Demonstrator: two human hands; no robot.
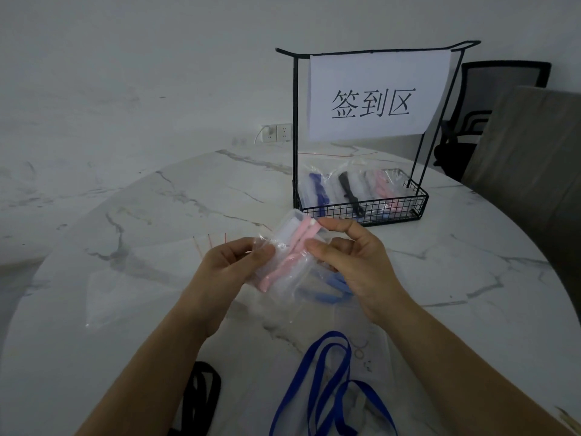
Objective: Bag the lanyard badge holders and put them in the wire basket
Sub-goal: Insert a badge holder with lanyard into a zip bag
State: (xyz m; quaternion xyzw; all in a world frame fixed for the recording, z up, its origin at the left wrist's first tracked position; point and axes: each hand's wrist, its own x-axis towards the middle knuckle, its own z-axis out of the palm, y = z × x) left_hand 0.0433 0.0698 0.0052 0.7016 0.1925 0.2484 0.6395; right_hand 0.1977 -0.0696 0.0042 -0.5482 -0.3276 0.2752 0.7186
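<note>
Head view: my left hand and right hand pinch the light, probably slippery clear plastic bag around the pink lanyard badge holder at its edges.

Left hand and right hand were bare. Left forearm and right forearm likewise bare to frame edge.

So it's a round white marble-look table. The wire basket sits toward the far right side. A few flat clear bags lie on the left. Near the front edge there's a looped blue lanyard, a black lanyard to its left, and a light blue lanyard mid-table.
</note>
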